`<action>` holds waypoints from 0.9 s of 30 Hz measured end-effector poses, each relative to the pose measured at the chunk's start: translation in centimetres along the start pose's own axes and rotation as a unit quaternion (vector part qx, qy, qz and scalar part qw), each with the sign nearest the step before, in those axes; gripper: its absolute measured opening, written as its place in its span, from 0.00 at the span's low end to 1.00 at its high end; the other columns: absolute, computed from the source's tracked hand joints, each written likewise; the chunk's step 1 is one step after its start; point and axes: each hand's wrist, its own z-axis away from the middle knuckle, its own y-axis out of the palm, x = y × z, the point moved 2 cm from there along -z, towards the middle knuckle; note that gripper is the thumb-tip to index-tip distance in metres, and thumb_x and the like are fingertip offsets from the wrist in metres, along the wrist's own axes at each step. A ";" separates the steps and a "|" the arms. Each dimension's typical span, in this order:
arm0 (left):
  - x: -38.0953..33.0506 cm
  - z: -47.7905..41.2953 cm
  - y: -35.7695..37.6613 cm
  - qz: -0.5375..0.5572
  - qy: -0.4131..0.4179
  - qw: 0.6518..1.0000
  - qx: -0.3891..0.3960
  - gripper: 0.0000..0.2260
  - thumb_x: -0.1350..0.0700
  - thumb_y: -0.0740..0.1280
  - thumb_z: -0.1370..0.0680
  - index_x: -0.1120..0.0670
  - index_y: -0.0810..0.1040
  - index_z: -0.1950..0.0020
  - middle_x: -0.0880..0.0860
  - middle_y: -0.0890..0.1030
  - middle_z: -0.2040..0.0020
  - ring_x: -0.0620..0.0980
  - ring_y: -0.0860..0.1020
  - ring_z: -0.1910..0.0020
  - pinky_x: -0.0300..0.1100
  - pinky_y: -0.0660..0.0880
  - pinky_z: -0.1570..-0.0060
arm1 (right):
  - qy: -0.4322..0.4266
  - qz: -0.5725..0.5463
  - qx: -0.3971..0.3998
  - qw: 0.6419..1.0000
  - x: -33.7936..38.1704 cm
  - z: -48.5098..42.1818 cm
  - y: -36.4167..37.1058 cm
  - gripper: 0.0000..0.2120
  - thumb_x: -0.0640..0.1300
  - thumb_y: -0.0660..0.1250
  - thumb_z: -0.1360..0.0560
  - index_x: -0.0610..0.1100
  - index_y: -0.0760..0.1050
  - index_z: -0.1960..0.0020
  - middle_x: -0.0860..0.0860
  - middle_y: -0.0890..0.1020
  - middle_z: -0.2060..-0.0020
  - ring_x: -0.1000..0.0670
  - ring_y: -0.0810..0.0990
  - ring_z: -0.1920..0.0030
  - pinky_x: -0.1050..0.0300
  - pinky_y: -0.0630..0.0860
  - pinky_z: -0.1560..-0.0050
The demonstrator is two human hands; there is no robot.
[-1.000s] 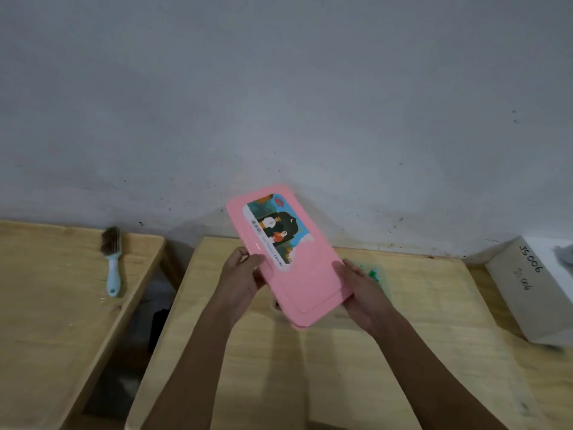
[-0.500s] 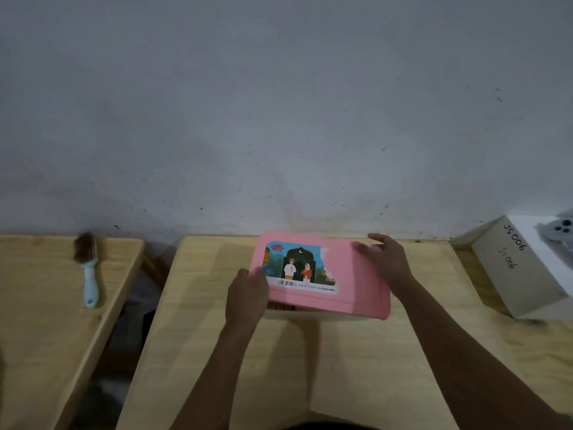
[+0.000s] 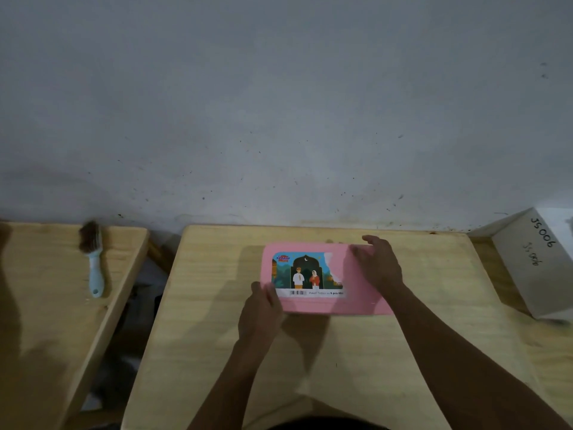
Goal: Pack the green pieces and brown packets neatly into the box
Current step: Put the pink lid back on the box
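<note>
Wooden table [image 3: 418, 305]: I see pink box [image 3: 356, 301] lying flat, lid on. Left hand [image 3: 260, 315] pinches near-left corner; right hand [image 3: 376, 268] flat, open, on lid.

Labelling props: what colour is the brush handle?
Light blue, with brown bristles; the brush shows only in the head view, on the left table.

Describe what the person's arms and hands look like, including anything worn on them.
Both forearms are bare up to the frame's lower edge: no sleeves show. The left hand and right hand wear no gloves, and no watch, bracelet or ring can be made out, though the picture is dim and slightly blurred. No markings show on either arm.
</note>
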 end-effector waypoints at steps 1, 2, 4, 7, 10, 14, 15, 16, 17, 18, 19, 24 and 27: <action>0.1 0.1 0.1 -0.004 0.003 1.000 -0.001 0.15 0.48 0.52 0.18 0.59 0.68 0.44 0.61 0.82 0.49 0.61 0.81 0.53 0.46 0.72 0.62 | 0.000 0.009 -0.007 1.000 -0.1 0.2 0.0 0.22 0.57 0.63 0.23 0.49 0.71 0.32 0.47 0.72 0.33 0.44 0.74 0.37 0.44 0.71 0.40; 0.2 0.1 0.3 -0.006 0.004 1.000 -0.004 0.15 0.48 0.51 0.18 0.58 0.68 0.44 0.60 0.82 0.50 0.60 0.81 0.53 0.45 0.71 0.63 | -0.002 0.018 -0.017 1.000 -0.1 0.4 0.1 0.22 0.57 0.63 0.23 0.49 0.71 0.33 0.48 0.73 0.33 0.45 0.74 0.37 0.44 0.72 0.41; 0.4 -0.1 0.7 -0.005 0.004 1.000 -0.016 0.14 0.47 0.50 0.18 0.56 0.67 0.45 0.58 0.81 0.51 0.59 0.81 0.54 0.46 0.73 0.62 | -0.011 0.041 -0.034 0.999 -0.3 0.8 0.3 0.20 0.57 0.61 0.22 0.49 0.72 0.34 0.48 0.73 0.34 0.46 0.73 0.36 0.45 0.72 0.43; 0.5 -0.6 1.2 0.012 0.010 0.999 -0.036 0.15 0.46 0.48 0.18 0.54 0.67 0.44 0.55 0.81 0.50 0.56 0.81 0.55 0.50 0.77 0.59 | -0.037 0.089 -0.033 0.995 -0.8 0.9 0.7 0.19 0.57 0.57 0.20 0.49 0.71 0.34 0.49 0.71 0.34 0.46 0.70 0.35 0.45 0.72 0.44; 0.5 -0.8 1.5 -0.021 0.027 0.998 -0.051 0.19 0.47 0.48 0.19 0.55 0.65 0.34 0.56 0.78 0.43 0.55 0.80 0.50 0.53 0.79 0.56 | -0.039 0.106 -0.010 0.994 -0.6 0.3 0.8 0.19 0.55 0.55 0.19 0.49 0.70 0.32 0.48 0.70 0.32 0.45 0.68 0.34 0.44 0.71 0.43; 0.1 -1.5 1.5 -0.131 0.078 0.987 -0.049 0.25 0.54 0.53 0.19 0.57 0.53 0.23 0.58 0.59 0.23 0.58 0.66 0.29 0.55 0.72 0.38 | -0.059 0.122 -0.040 0.990 -0.4 0.6 1.1 0.19 0.51 0.54 0.18 0.46 0.69 0.30 0.46 0.68 0.29 0.45 0.65 0.30 0.43 0.70 0.37; -0.2 -1.9 1.5 -0.154 0.101 0.982 -0.037 0.26 0.56 0.55 0.20 0.57 0.51 0.23 0.57 0.54 0.22 0.57 0.60 0.25 0.55 0.69 0.35 | -0.073 0.129 -0.058 0.987 -0.4 0.8 1.3 0.19 0.50 0.53 0.18 0.45 0.70 0.30 0.46 0.68 0.29 0.44 0.65 0.29 0.42 0.69 0.35; -0.5 -2.3 1.5 -0.170 0.121 0.978 -0.022 0.28 0.57 0.55 0.21 0.56 0.50 0.22 0.56 0.50 0.21 0.56 0.56 0.23 0.56 0.66 0.32 | -0.091 0.140 -0.070 0.984 -0.5 0.9 1.6 0.19 0.49 0.52 0.18 0.45 0.70 0.31 0.45 0.69 0.30 0.44 0.66 0.29 0.42 0.67 0.33; -0.9 -2.8 1.6 -0.181 0.135 0.974 -0.009 0.29 0.57 0.56 0.22 0.55 0.49 0.22 0.54 0.48 0.21 0.54 0.52 0.22 0.57 0.63 0.29 | -0.110 0.155 -0.070 0.979 -0.6 1.0 1.8 0.20 0.49 0.51 0.18 0.45 0.71 0.31 0.45 0.71 0.30 0.44 0.66 0.28 0.42 0.66 0.31; -1.3 -3.3 1.7 -0.190 0.143 0.971 0.002 0.29 0.57 0.55 0.22 0.54 0.48 0.22 0.53 0.46 0.20 0.53 0.48 0.22 0.59 0.59 0.27 | -0.125 0.171 -0.062 0.975 -0.7 1.0 2.0 0.20 0.49 0.49 0.18 0.46 0.71 0.31 0.46 0.71 0.30 0.44 0.65 0.27 0.42 0.63 0.28; -1.7 -3.9 1.9 -0.199 0.148 0.969 0.006 0.29 0.55 0.54 0.22 0.54 0.48 0.22 0.53 0.45 0.20 0.52 0.46 0.21 0.59 0.55 0.26 | -0.134 0.184 -0.052 0.972 -0.9 1.0 2.2 0.20 0.48 0.49 0.18 0.47 0.70 0.30 0.46 0.71 0.29 0.44 0.62 0.25 0.42 0.58 0.26; -2.9 -5.1 2.6 -0.222 0.171 0.960 -0.030 0.28 0.49 0.46 0.23 0.55 0.57 0.24 0.54 0.56 0.21 0.51 0.54 0.22 0.60 0.59 0.28 | -0.140 0.230 -0.031 0.962 -1.2 1.0 2.3 0.25 0.52 0.44 0.18 0.49 0.64 0.25 0.49 0.63 0.24 0.46 0.51 0.22 0.44 0.49 0.24; -2.7 -5.2 2.6 -0.202 0.188 0.960 -0.047 0.26 0.50 0.50 0.22 0.56 0.62 0.26 0.55 0.62 0.24 0.52 0.58 0.23 0.55 0.70 0.34 | -0.144 0.235 -0.043 0.960 -1.2 1.0 2.7 0.27 0.54 0.42 0.19 0.49 0.64 0.26 0.48 0.63 0.24 0.46 0.52 0.22 0.44 0.50 0.24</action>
